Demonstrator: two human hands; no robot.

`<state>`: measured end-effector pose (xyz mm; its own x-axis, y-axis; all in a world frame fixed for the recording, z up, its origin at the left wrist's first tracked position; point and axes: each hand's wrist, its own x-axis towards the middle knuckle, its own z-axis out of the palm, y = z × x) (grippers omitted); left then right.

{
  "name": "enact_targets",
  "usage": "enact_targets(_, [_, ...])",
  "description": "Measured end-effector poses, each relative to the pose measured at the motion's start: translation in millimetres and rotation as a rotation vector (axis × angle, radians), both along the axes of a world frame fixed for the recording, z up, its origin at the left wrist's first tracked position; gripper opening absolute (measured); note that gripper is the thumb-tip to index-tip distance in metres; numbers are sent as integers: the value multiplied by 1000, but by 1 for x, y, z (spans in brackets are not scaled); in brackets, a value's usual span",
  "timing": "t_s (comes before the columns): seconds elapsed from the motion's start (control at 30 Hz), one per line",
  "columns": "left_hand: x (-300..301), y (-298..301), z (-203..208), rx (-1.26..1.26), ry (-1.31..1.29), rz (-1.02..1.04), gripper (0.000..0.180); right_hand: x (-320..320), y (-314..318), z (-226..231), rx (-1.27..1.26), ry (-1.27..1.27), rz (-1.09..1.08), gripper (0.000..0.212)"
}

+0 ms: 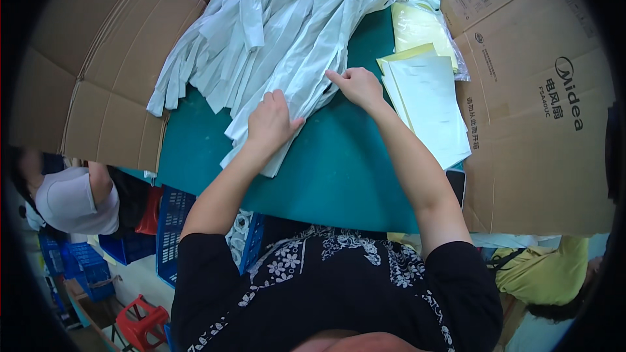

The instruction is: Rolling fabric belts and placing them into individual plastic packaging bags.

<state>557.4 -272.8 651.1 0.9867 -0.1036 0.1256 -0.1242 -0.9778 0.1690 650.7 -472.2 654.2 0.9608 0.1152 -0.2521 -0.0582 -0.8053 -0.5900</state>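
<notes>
A big heap of long white strips [287,32], thin and slightly glossy like film or coated cloth, fans out over the green tabletop [339,169]. My left hand [270,120] lies on the near ends of the strips, its fingers along the top and its thumb spread away at their right edge. Farther up that edge, my right hand [357,87] has its fingers curled, with the thumb against the border of a strip. Its fingertips are partly hidden, but it seems to pinch that strip's edge.
Yellow and white sheets [427,104] lie right of my right hand, below a plastic-wrapped yellow pack [424,29]. Cardboard walls stand left [117,65] and right [528,111]. A blue crate [173,231], a red stool [141,322] and two other people are around the table.
</notes>
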Motion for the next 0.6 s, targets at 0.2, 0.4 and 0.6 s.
enact_targets(0.2, [-21,-19,30,-762,477,-117,32,-46,24,-16,929,355,-276,53])
enact_targets(0.4, [-92,-46,-33,-1424,744,-89,20,-86,1,-26,1283,433,-326,29])
enact_targets(0.6, [-123,-60,-55,-1455,589,-24,17,-118,-10,-53,1134,337,-335,18])
